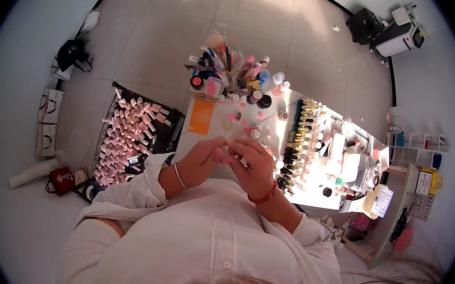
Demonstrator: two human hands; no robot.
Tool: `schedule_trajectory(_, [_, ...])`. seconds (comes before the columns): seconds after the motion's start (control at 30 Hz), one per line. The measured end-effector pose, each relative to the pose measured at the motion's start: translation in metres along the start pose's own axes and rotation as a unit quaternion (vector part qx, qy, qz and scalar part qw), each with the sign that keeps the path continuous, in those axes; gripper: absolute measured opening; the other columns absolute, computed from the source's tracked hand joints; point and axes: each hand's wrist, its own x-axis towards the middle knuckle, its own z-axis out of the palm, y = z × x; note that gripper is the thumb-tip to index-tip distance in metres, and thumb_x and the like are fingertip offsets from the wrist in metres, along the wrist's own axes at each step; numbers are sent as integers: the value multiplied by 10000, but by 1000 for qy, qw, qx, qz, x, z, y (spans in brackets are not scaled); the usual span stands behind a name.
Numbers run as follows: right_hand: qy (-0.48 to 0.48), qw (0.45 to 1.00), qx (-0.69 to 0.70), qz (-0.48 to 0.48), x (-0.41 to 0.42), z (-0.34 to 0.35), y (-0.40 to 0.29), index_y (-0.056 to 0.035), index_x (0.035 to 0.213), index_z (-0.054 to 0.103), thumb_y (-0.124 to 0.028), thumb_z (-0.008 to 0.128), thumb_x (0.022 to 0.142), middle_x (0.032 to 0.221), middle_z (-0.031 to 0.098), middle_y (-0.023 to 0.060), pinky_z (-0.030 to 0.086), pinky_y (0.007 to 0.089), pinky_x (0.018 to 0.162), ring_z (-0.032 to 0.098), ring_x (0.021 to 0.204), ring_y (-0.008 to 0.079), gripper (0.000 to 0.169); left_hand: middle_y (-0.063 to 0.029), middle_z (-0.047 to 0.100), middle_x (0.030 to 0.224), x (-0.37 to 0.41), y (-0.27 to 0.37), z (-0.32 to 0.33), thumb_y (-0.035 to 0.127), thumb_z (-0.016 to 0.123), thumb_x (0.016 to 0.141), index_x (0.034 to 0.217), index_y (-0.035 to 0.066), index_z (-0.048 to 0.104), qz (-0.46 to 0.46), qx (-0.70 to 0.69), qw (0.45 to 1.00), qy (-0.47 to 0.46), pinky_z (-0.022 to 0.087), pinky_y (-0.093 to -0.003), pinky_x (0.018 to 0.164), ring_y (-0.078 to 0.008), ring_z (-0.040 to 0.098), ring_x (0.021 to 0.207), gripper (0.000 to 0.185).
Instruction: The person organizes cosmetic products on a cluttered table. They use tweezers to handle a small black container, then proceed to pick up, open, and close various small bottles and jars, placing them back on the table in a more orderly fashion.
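Observation:
Close in front of my chest, both hands meet over a small clear object (225, 150), too small to identify, pinched between the fingers. My left hand (206, 154) wears a pale bangle and grips it from the left side. From the right, my right hand (252, 160), with a red bracelet at the wrist, holds it with thumb and fingers. Just beyond the hands on the white table lie an orange sheet (201, 117), a small pink packet (250, 131), a small round jar (283, 116) and a few pink bits.
Brushes, tools and bottles (227, 69) crowd the table's far edge. On the left, a black rack (173, 117) holds many pink nail polish bottles (126, 133). Rows of bottles (309, 129) and boxes cover the brightly lit right side. A green-edged table (393, 217) stands farther right.

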Motion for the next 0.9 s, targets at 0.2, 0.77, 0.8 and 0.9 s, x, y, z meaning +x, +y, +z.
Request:
schedule_trajectory(0.2, [47,992,-63,-100,9,0,-30,-44,1073,695,-43,835,753,1039,655,113,562,352,678,676,811,270,349,-35,546,753,-8,14,8,426,350,1097,938,10,572,-78,-44,994,62,429,-303,624,-157,501,690,497])
schedule_trajectory(0.77, [15,991,-94,-98,18,-12,-34,-55,1082,688,-74,801,775,1066,616,106,498,388,796,612,872,292,328,22,430,713,-3,27,4,519,337,1093,972,71,558,-172,-226,959,-13,289,-238,556,-89,360,620,514])
schedule_trajectory(0.8, [15,992,-92,-90,17,-14,-31,-52,1077,680,-91,796,787,1056,613,113,500,387,795,614,876,302,315,14,449,730,-3,29,5,515,348,1091,1007,59,568,-133,-170,976,-15,310,-241,573,-93,379,638,514])
schedule_trajectory(0.9, [-20,994,-91,-53,15,-17,-32,-43,1067,656,-152,749,847,1011,599,129,500,388,772,607,862,319,263,-31,501,762,-1,38,6,506,386,1083,1045,23,574,-43,-27,999,-9,378,-276,620,-134,437,675,520])
